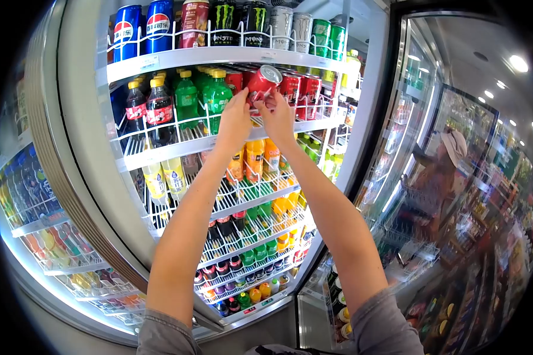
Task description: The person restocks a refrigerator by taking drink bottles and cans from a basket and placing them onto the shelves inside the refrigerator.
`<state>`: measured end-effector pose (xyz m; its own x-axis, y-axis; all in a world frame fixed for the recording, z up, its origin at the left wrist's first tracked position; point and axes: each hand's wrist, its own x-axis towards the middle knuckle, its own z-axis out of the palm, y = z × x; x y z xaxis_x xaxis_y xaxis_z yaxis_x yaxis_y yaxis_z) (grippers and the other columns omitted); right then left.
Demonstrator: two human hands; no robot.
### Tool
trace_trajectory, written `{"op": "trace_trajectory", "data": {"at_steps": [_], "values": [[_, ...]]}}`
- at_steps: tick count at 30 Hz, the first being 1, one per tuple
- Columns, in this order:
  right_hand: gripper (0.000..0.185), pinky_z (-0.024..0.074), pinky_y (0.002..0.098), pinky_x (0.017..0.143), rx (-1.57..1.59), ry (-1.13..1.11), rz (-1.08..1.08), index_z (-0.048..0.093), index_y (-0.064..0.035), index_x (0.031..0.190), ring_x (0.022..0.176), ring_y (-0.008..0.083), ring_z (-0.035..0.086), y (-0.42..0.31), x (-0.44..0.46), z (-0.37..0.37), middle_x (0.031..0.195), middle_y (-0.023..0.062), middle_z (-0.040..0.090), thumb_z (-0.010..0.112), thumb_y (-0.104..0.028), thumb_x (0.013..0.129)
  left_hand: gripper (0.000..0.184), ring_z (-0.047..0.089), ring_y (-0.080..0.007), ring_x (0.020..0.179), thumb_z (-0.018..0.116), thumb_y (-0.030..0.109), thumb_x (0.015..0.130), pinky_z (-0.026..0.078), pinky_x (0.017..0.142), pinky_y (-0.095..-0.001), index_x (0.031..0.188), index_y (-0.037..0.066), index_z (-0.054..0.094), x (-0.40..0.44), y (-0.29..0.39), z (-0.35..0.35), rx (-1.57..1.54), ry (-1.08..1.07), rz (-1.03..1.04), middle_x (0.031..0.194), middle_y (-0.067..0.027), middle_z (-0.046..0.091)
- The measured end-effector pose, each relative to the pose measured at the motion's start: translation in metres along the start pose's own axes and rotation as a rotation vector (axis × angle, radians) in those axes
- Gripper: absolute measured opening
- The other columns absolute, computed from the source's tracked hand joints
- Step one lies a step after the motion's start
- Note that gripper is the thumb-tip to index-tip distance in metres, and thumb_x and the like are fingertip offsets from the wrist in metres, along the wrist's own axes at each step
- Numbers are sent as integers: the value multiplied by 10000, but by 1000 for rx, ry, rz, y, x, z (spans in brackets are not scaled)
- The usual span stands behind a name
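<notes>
A red soda can (262, 84) is held between my two hands at the front of a fridge shelf, its silver top tilted toward me. On its left side my left hand (238, 115) is closed round it. My right hand (276, 114) grips its lower right with bent fingers. More red cans (310, 90) stand on the same shelf to the right, behind the wire rail. Left of my hands are green soda bottles (217, 94) with yellow caps and cola bottles (159, 109). My fingers partly hide the can's lower part.
Blue cans (158, 26) and black energy drink cans (255, 23) line the shelf above. Orange drink bottles (254, 160) stand below my wrists. A glass door (391, 177) swings open at right, reflecting a person in a light hat. Another lit fridge (53, 231) is at left.
</notes>
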<state>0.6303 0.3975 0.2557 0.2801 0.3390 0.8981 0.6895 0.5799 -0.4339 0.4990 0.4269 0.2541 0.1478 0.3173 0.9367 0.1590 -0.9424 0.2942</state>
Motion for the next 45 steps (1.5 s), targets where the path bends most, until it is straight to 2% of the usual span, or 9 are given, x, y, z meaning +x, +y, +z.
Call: {"op": "trace_trajectory", "data": {"at_steps": [16, 18, 24, 27, 31, 37, 38, 41, 45], "values": [[472, 518, 396, 772, -220, -80, 150, 685, -18, 1038, 856, 316, 663, 31, 17, 14, 911, 170, 686, 773, -365, 730, 592, 450, -436, 1276, 568, -30, 796, 422, 1051, -406, 1342, -164, 383, 1, 3, 6, 429, -196, 106, 1392, -367, 374], [471, 524, 402, 735, -144, -78, 172, 685, -11, 1029, 814, 318, 672, 31, 18, 14, 878, 169, 695, 757, -379, 743, 580, 428, -456, 1295, 537, -69, 784, 417, 1057, -406, 1334, -175, 384, -1, 16, 4, 327, -403, -80, 1416, -388, 327], [565, 465, 422, 935, -194, -154, 171, 557, -16, 1277, 1074, 358, 603, 24, 3, 12, 1158, 219, 637, 703, -320, 823, 681, 354, -500, 1331, 508, -77, 779, 376, 1093, -419, 1403, -178, 253, -48, 31, -1, 295, -350, 42, 1430, -413, 262], [618, 397, 414, 1054, -216, -48, -58, 358, -5, 1446, 1276, 377, 471, 15, -22, 10, 1387, 237, 471, 596, -143, 893, 557, 404, -490, 1279, 463, 12, 897, 381, 1063, -462, 1410, -126, 295, -73, 31, -5, 192, -231, 25, 1402, -376, 344], [566, 389, 394, 1066, 81, 43, 93, 372, -4, 1438, 1311, 352, 452, -46, -84, -18, 1393, 220, 476, 556, -67, 907, 522, 444, -451, 1260, 458, 44, 924, 392, 1043, -465, 1418, -69, 336, -98, 60, -33, 16, -187, -49, 1386, -306, 421], [428, 479, 353, 948, 162, 92, 397, 439, -53, 1383, 1143, 233, 586, -61, -207, -65, 1270, 178, 577, 528, -103, 968, 538, 516, -414, 1158, 493, 71, 922, 421, 991, -446, 1441, 10, 361, -172, 75, -33, -195, -221, -277, 1263, -239, 528], [420, 497, 348, 922, 140, 87, 405, 441, -59, 1386, 1118, 231, 599, -52, -232, -73, 1242, 168, 597, 527, -105, 978, 526, 594, -308, 1055, 547, 66, 916, 457, 938, -404, 1423, 25, 415, -192, 76, -24, -186, -164, -240, 1199, -204, 589], [397, 514, 314, 875, 193, 19, 550, 462, -62, 1373, 1040, 201, 630, -68, -295, -97, 1193, 159, 608, 517, -80, 980, 526, 624, -289, 964, 548, 62, 920, 495, 865, -380, 1427, 30, 414, -246, 88, -9, -217, -197, -196, 1157, -184, 611], [365, 508, 269, 812, 234, -92, 648, 481, -43, 1353, 945, 151, 636, -87, -348, -127, 1108, 115, 620, 489, -51, 988, 515, 649, -270, 853, 535, 58, 926, 525, 767, -365, 1427, 43, 414, -302, 116, -16, -407, -403, -535, 1111, -161, 629]]}}
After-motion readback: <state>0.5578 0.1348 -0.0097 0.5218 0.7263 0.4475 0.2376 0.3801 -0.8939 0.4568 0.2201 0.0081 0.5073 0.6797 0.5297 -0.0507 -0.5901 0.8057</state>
